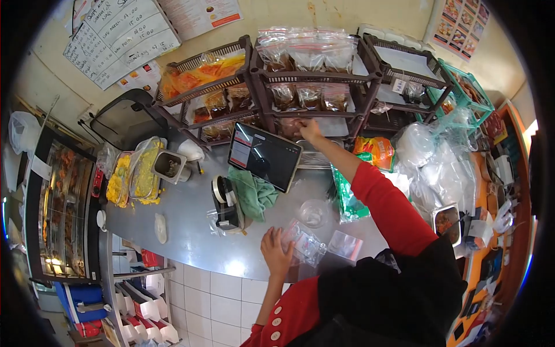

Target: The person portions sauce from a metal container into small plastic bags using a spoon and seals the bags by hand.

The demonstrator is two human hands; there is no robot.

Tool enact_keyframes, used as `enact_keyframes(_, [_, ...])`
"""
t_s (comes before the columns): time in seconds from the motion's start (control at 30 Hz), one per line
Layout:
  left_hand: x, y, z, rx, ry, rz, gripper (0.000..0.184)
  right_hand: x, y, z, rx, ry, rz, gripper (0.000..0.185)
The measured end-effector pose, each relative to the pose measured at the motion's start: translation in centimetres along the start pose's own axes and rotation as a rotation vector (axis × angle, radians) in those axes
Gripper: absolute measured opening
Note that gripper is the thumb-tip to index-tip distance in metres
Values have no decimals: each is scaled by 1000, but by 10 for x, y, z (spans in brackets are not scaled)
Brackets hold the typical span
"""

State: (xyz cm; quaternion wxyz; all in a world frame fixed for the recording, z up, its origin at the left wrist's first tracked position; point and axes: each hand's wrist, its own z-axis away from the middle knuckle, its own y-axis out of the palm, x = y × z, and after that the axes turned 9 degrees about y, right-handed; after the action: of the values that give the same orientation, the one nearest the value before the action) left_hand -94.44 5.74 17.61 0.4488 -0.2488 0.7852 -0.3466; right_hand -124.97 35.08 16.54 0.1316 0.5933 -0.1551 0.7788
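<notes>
Left hand (276,251), loosely spread, touches a bag (307,246) on the bench (191,228); right hand (310,132), grip unclear, is at a packet (287,126) seemingly not yet out of the rack (312,76).

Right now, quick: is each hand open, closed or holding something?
Left hand: at a clear plastic bag; grip cannot be told.
Right hand: at the lowest middle tray; open or closed cannot be told.
</notes>
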Motion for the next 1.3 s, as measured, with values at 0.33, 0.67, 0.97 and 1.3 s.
enact_keyframes(0.33, [23,-4,-23,-19,-242,334,22,16,15,-14,-66,-119,800,36])
enact_keyframes(0.67, [26,-16,-29,-138,-436,789,13,31,-83,145,-129,-690,446,20])
enact_keyframes(0.97, [13,-1,-18,-317,-224,427,45,21,-118,328,18,-667,394,12])
enact_keyframes(1.3, [-34,7,38,-287,-26,468,45,-104,-170,381,167,-798,975,19])
